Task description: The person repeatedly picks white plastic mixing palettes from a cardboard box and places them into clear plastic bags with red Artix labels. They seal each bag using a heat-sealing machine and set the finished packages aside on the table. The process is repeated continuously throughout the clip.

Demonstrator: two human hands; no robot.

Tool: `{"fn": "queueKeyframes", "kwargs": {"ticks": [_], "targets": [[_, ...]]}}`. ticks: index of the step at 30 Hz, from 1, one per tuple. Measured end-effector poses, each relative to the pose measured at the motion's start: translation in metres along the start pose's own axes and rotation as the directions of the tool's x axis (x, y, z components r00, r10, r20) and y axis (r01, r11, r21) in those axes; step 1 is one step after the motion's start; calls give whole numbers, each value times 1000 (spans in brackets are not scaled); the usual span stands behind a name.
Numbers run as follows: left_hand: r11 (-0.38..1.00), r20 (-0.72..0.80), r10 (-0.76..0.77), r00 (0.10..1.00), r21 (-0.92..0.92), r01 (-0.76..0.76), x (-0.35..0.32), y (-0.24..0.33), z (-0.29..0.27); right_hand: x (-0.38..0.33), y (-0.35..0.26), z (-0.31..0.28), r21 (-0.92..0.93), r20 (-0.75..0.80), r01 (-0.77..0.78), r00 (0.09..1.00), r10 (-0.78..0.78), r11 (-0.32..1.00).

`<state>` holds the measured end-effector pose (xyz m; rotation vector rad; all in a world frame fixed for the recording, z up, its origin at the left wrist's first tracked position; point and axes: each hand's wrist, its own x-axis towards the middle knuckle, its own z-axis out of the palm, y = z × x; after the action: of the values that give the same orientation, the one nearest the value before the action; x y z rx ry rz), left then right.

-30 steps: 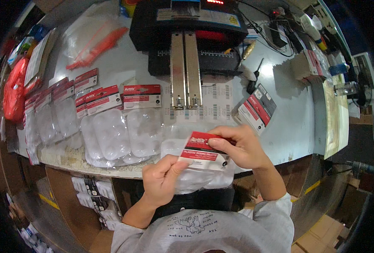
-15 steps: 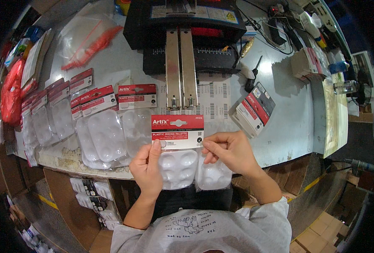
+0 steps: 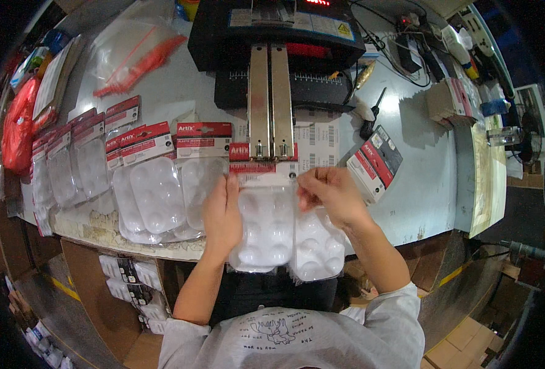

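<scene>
Grey-white worktable [image 3: 417, 190], boxes [image 3: 472, 335] below — hands [image 3: 222, 215] [image 3: 337, 194] half-curled: left pinching bagged palette [image 3: 263, 234], right's grip unclear

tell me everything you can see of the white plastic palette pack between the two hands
The white plastic palette pack is rounded-rectangular with round wells under clear, glossy film. Its red-and-white card header faces away from the person, partly hidden beneath two long metal bars. The left hand touches its upper left edge; the blurred right hand is by the header's right edge, contact unclear.
</scene>
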<state>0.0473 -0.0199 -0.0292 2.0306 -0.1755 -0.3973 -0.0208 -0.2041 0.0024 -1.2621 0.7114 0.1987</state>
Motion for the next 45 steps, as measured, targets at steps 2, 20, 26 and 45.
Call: {"fn": "queueKeyframes", "kwargs": {"ticks": [2,20,26,45], "targets": [[992,-55,78,995,101,-73,17,3,7,13,-1,1,63,-59,71,996,-68,995],[592,-358,543,760,804,-45,26,9,-94,8,4,-119,-897,-284,112,593,-753,427],[885,169,406,898,171,-433,-42,13,30,31,42,-138,-962,-262,-143,723,-640,232],[870,363,51,930,-473,137,-58,37,-16,-53,-5,-33,-715,-297,369,609,-735,594]]}}
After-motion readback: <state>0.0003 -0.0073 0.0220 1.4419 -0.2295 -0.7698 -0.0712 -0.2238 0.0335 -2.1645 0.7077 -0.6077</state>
